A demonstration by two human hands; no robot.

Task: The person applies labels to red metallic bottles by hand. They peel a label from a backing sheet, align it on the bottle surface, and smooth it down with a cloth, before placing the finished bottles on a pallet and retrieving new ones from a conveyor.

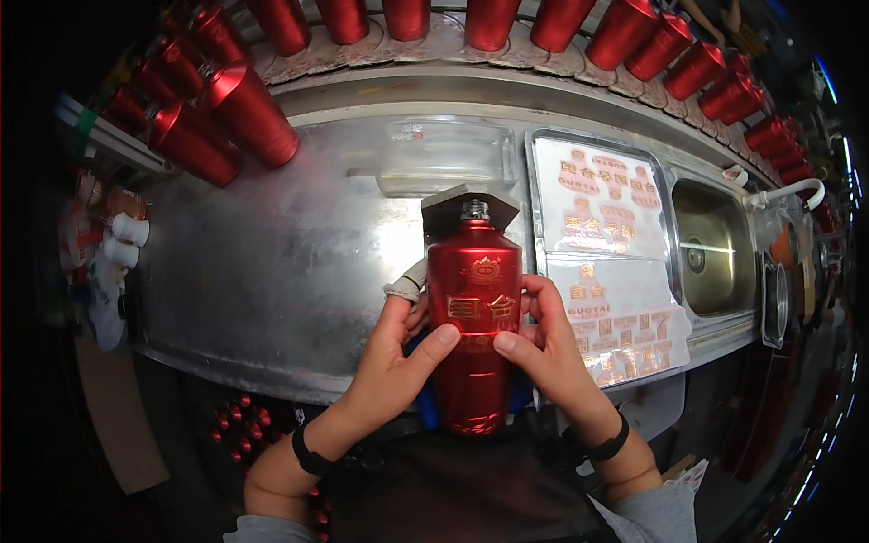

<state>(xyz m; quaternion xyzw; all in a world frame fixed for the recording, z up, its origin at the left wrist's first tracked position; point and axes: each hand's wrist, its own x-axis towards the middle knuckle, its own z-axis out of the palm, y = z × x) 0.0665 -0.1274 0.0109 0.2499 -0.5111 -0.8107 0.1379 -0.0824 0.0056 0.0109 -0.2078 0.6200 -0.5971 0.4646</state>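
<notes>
A glossy red bottle (472, 290) with a clear threaded glass neck lies tilted before me, its base toward my body. Gold lettering and a gold emblem mark its front. My left hand (398, 348) grips the bottle's left side, thumb laid on its front; a white wrap covers one fingertip. From the right, my right hand (548, 339) holds it too, with the thumb pressed near the lower edge of the lettering. Behind the neck is a dark angular block (439, 213). Transfer sheets (597, 271) with gold and red prints lie in a metal tray to the right.
Red bottles (489, 23) stand along a curved slatted conveyor (434, 54) at the back. Several more stand (244, 113) at the left of the steel worktop (253, 253). A clear plastic tray (444, 154) sits behind the block. At the right are a sink (715, 235) and white faucet (792, 192).
</notes>
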